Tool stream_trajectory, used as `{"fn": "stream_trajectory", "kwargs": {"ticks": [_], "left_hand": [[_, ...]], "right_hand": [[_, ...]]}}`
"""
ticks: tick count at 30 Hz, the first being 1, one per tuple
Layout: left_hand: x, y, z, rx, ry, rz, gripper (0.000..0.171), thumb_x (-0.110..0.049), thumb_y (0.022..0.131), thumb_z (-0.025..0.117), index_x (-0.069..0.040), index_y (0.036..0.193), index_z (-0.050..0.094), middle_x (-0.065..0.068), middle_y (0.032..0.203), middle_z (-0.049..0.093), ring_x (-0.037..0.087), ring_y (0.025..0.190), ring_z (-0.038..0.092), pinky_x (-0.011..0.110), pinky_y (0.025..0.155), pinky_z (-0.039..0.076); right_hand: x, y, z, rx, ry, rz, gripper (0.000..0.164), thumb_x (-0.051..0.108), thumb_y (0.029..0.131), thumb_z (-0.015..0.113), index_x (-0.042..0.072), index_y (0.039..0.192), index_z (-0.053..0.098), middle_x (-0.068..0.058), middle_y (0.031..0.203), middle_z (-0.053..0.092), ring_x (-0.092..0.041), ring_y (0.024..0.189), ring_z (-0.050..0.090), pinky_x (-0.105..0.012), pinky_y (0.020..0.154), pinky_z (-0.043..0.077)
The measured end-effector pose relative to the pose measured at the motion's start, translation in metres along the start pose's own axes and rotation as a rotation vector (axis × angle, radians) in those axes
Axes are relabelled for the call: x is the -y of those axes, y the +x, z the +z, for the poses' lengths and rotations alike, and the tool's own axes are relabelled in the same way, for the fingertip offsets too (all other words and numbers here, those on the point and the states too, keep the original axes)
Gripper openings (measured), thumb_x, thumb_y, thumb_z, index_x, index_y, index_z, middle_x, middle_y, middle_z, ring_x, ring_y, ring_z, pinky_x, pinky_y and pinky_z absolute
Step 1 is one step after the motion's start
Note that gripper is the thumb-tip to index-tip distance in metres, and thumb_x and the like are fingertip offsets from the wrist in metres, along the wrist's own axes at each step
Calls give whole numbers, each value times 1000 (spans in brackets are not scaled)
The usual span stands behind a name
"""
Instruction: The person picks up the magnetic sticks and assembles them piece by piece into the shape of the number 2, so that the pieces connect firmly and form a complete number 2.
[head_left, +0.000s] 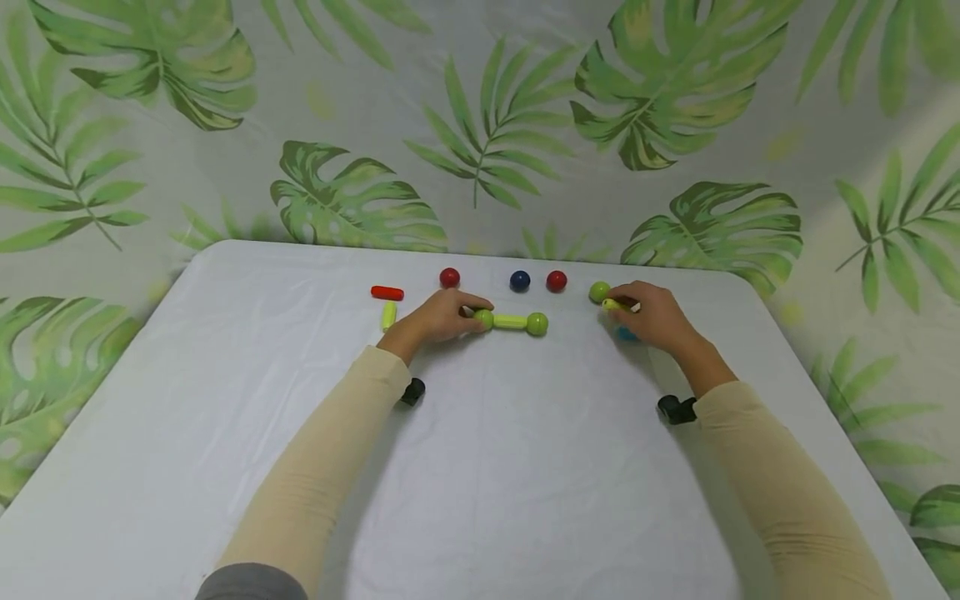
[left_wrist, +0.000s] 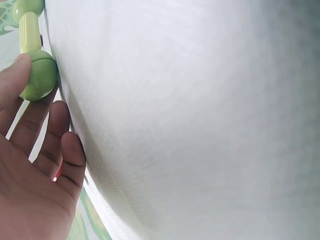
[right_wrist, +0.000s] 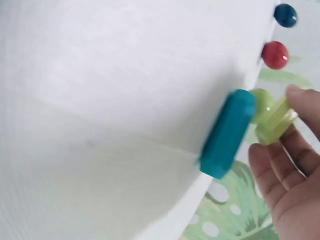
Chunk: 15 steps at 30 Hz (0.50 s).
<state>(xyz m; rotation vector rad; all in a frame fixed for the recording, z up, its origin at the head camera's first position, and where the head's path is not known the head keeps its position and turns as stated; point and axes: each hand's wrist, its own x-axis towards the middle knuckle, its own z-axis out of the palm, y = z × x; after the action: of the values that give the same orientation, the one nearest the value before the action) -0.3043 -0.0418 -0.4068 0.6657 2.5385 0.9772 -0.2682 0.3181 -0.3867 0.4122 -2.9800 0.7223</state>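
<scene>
Near the far edge of the desk (head_left: 525,467): a dumbbell-shaped piece (head_left: 511,322), two green balls on a pale yellow-green rod, lying crosswise. Left hand (head_left: 442,317) pinches its left-end ball, thumb on the near face, fingers behind. Right hand (head_left: 656,315) is clamped on a loose yellow rod (right_wrist: 275,120), thumb against fingertips; a spare green ball (head_left: 598,292) sits right by the rod's tip, contact uncertain. Teal rod (right_wrist: 227,134) on the cloth just beside that hand.

Handling, by judgement: parts look light, stiff and hard, glossy enough to be a little slippery, not fragile. Balls probably roll if nudged; best taken across the widest part. Rods have flat or ribbed sides, so a mid-length pinch should hold well. The joined piece seems safest gripped near a joint, since the strength of its joints cannot be told.

Along the back: red ball (head_left: 449,277), dark blue ball (head_left: 520,281), another red ball (head_left: 557,281). Left of them, a red rod (head_left: 387,293) and a second yellow rod (head_left: 389,317).

Surface: smooth white cover (head_left: 187,400), faint creases, soft arm shadows. Room: leaf-printed hanging (head_left: 510,225) behind and at both sides, nothing visible beyond it.
</scene>
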Motion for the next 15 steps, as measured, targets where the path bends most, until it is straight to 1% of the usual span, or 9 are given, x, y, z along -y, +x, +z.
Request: {"fn": "stream_trajectory", "kwargs": {"ticks": [3, 6, 8, 10, 13, 15], "left_hand": [[1, -1, 1, 5, -7, 5, 41, -24, 94, 67, -21, 135, 63, 2, 130, 65, 20, 104, 55, 30, 87, 48], [0, -1, 1, 4, -25, 15, 41, -24, 94, 67, -20, 135, 63, 2, 132, 64, 21, 106, 55, 32, 91, 48], [0, -2, 1, 3, -33, 14, 41, -24, 94, 67, -21, 135, 63, 2, 132, 64, 21, 107, 54, 33, 92, 48], [0, -2, 1, 6, -37, 9, 41, -24, 94, 67, -21, 135, 63, 2, 133, 64, 21, 107, 54, 33, 92, 48], [0, -2, -1, 6, -18, 5, 41, -24, 94, 67, -21, 135, 63, 2, 132, 64, 21, 107, 55, 32, 91, 48], [-1, -3, -2, 1, -4, 14, 41, -24, 94, 67, -20, 135, 63, 2, 132, 65, 21, 106, 56, 32, 90, 49]], "right_hand": [[2, -5, -6, -54, 51, 23, 37, 21, 99, 61, 4, 131, 60, -23, 122, 65, -39, 109, 62, -55, 91, 51], [5, -13, -13, -62, 95, 73, 41, 28, 101, 58, 8, 136, 57, -22, 124, 65, -38, 112, 61, -56, 91, 50], [7, -19, -16, -33, 112, 91, 43, 32, 101, 56, 9, 138, 56, -21, 125, 65, -37, 113, 61, -55, 92, 50], [8, -25, -19, 14, 127, 104, 45, 35, 101, 56, 9, 138, 57, -19, 125, 65, -34, 113, 61, -51, 91, 50], [11, -30, -19, 79, 149, 107, 45, 38, 100, 57, 10, 136, 59, -15, 124, 67, -27, 109, 61, -40, 87, 51], [13, -31, -18, 103, 163, 106, 44, 38, 99, 59, 11, 134, 60, -12, 122, 68, -20, 105, 61, -33, 82, 51]]}}
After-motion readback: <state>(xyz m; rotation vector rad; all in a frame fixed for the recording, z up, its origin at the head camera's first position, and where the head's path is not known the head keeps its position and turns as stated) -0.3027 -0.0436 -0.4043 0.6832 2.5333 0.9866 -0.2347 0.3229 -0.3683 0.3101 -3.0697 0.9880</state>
